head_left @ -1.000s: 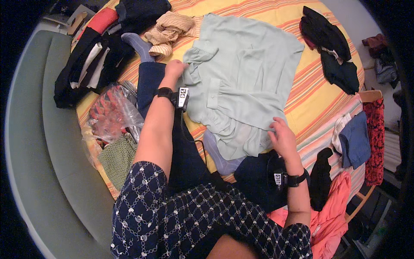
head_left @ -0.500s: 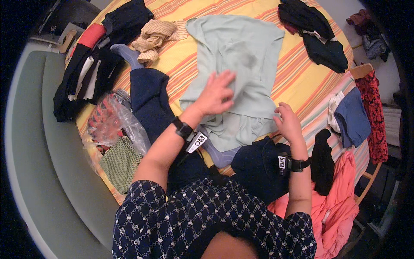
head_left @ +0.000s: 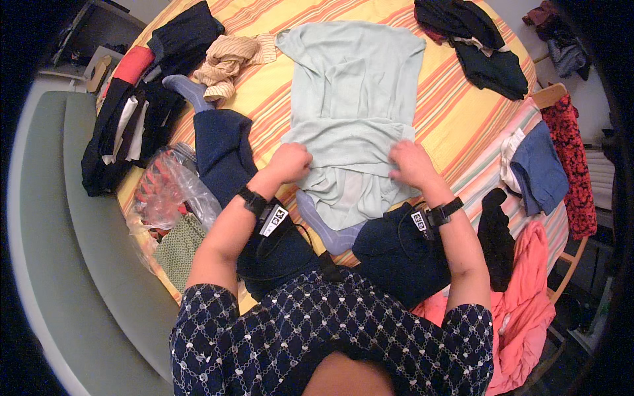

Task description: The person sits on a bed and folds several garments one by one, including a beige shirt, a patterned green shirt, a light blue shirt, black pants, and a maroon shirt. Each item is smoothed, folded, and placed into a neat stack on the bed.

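Note:
A thin pale mint-green garment [head_left: 356,86] lies spread on the striped bed in front of me. Its near part is turned over into a wide band, and a loose, crumpled portion hangs toward my legs. At the left end of that band, my left hand [head_left: 292,162] is closed on the cloth with its fingers curled under. My right hand [head_left: 412,164] pinches the opposite end, its fingertips partly hidden against the fabric. Both wrists wear black straps with small tagged devices.
Striped yellow bedding [head_left: 264,142] surrounds the garment. Dark folded clothes [head_left: 188,36] and a crumpled beige striped garment [head_left: 228,59] lie far left, with a clear plastic bag [head_left: 175,185] nearer. Dark clothes [head_left: 489,66] lie far right; blue folded cloth [head_left: 540,173] and coral fabric [head_left: 525,303] lie nearer.
My left hand has moved back from the garment's middle to its left edge. My right hand has moved in and taken the right edge. The cloth between them is now flatter.

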A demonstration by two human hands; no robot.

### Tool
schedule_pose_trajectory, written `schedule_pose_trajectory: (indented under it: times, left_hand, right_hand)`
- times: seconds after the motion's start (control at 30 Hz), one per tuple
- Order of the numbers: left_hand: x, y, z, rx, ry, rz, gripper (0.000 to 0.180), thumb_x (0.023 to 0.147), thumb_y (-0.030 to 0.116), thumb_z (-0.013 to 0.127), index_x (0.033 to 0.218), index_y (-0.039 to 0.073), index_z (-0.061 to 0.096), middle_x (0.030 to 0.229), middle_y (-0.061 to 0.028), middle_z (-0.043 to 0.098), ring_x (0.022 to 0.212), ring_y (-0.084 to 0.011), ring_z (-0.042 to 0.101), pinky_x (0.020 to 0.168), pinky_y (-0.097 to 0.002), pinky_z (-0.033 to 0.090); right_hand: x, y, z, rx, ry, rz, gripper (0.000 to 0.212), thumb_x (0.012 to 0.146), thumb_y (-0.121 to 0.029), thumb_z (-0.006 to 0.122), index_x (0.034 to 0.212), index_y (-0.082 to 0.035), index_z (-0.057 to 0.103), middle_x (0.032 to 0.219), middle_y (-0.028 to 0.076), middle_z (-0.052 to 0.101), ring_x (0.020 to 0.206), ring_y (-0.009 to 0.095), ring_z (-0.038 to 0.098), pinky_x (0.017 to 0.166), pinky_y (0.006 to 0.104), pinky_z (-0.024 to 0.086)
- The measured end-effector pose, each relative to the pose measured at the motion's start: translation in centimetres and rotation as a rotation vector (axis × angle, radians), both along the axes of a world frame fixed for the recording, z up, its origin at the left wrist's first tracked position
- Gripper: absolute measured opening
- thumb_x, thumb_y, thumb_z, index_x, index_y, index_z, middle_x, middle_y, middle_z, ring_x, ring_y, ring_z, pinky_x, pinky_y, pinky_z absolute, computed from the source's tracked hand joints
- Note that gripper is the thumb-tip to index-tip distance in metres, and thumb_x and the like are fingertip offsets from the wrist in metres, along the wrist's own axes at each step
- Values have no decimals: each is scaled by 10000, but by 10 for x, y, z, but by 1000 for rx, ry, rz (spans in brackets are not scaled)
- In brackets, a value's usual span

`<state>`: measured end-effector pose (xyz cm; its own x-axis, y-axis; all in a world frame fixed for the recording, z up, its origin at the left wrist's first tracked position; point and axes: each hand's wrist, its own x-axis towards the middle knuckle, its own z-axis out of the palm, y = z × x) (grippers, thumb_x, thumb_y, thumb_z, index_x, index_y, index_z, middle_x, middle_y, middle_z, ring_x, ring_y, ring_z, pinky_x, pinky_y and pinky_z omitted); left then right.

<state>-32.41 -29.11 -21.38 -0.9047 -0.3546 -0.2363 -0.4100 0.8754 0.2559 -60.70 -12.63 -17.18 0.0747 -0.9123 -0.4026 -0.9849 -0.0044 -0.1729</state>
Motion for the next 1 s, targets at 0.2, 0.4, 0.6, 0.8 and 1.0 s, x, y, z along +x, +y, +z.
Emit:
schedule_pose_trajectory:
  times: [0.2, 0.4, 0.6, 0.8, 1.0]
  left_hand:
    - [25, -4, 23, -14, -40, -84, 434, 644, 199, 668, 1052, 104, 556, 1090, -142, 541, 1005, -317, 534, 818, -442, 438]
    - [23, 10, -15, -289, -89, -310, 519, 807, 166, 478, 1315, 119, 385, 1403, -136, 327, 1258, -284, 366, 1022, -505, 281]
    - [23, -3, -28, -262, 44, -359, 451, 781, 167, 479, 1223, 81, 469, 1320, -140, 420, 1181, -292, 437, 1017, -472, 302]
    - [7, -5, -27, -129, 108, -235, 139, 728, 161, 541, 815, 56, 565, 1050, -130, 594, 982, -292, 553, 894, -414, 397]
    - [-8, -30, -16, 123, -34, -53, 202, 650, 97, 540, 842, 65, 593, 772, -178, 608, 786, -362, 601, 679, -427, 472]
  right_hand:
    - [-12, 23, 3, -98, -80, 42, 730, 503, -212, 817, 1152, -114, 498, 1215, 118, 480, 1150, 285, 448, 859, 435, 428]
    - [1, 44, -40, -69, 131, 244, 883, 540, -270, 794, 1313, -155, 383, 1395, 133, 326, 1269, 319, 342, 921, 502, 390]
    - [-1, 40, -48, -172, 79, 221, 818, 619, -371, 738, 1323, -156, 383, 1409, 159, 296, 1284, 341, 312, 952, 514, 356]
    - [6, 59, -35, -67, 90, 264, 728, 684, -373, 702, 1310, -154, 402, 1410, 151, 299, 1291, 330, 298, 969, 519, 341]
    - [-14, 29, -56, -267, -236, 95, 223, 820, -181, 542, 1000, -67, 606, 1055, 113, 610, 1021, 280, 561, 808, 377, 465]
